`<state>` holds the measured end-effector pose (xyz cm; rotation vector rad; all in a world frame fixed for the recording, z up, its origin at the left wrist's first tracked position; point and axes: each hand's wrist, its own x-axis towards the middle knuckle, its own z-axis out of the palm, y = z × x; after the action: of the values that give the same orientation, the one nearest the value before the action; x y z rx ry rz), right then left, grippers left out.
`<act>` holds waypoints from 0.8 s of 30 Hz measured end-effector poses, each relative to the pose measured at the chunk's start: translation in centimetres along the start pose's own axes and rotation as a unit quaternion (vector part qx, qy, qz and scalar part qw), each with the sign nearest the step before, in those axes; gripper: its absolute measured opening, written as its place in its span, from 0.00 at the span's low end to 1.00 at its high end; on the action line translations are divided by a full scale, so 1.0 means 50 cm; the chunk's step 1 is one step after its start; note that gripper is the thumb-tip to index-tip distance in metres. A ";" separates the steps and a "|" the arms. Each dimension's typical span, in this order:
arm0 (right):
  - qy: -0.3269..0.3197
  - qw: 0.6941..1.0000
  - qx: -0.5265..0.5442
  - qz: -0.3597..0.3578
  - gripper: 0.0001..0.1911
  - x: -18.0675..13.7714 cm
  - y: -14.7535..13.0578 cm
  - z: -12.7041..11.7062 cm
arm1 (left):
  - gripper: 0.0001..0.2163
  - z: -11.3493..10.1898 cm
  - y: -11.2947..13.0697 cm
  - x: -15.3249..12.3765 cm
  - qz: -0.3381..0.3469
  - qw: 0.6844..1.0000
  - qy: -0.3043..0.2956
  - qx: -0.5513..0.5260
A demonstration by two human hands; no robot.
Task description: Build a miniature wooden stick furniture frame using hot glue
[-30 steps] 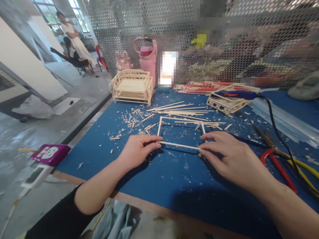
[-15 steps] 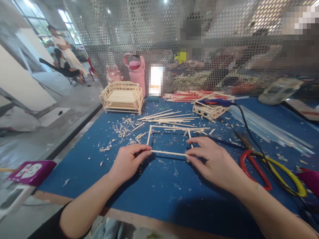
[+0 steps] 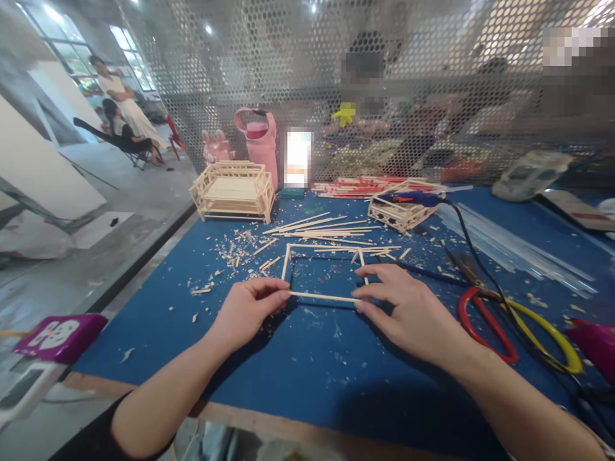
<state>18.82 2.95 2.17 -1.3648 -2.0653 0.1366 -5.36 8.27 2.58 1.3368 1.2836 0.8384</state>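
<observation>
A rectangular frame of thin wooden sticks [image 3: 321, 246] lies on the blue mat [image 3: 298, 365]. My left hand [image 3: 247, 309] pinches the left end of the frame's near stick [image 3: 323, 297] between thumb and fingers. At the right end of the same stick, my right hand [image 3: 403, 310] pinches it near the frame's right corner. Both hands rest on the mat.
Loose sticks [image 3: 327, 225] and chips lie behind the frame. A finished stick bench [image 3: 234, 191] stands back left, a part-built one with a glue gun [image 3: 408, 200] back right. Red and yellow cutters [image 3: 504, 323] lie right. A pink bottle [image 3: 257, 142], mesh screen, purple socket [image 3: 57, 334]; people sit far left.
The view has shifted, and the frame and both hands now sit a little further left in the picture. The grip on the stick is unchanged.
</observation>
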 end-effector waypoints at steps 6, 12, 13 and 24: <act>0.024 0.955 0.220 0.199 0.21 0.008 0.019 -0.062 | 0.18 0.001 0.002 0.003 -0.016 1.000 0.003 -0.026; -0.123 0.838 0.370 0.381 0.21 -0.001 0.017 -0.041 | 0.18 0.002 0.002 0.006 -0.024 0.999 -0.001 -0.026; -0.126 0.821 0.399 0.388 0.22 -0.004 0.013 -0.028 | 0.17 0.003 0.002 0.006 -0.023 0.999 -0.003 -0.024; -0.121 0.786 0.426 0.430 0.18 -0.001 0.005 0.007 | 0.16 0.004 0.008 0.005 -0.037 0.999 0.007 -0.001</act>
<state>18.84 3.11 1.78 -1.5551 -1.0641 1.4947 -5.01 8.52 2.91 1.2773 1.3351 0.7987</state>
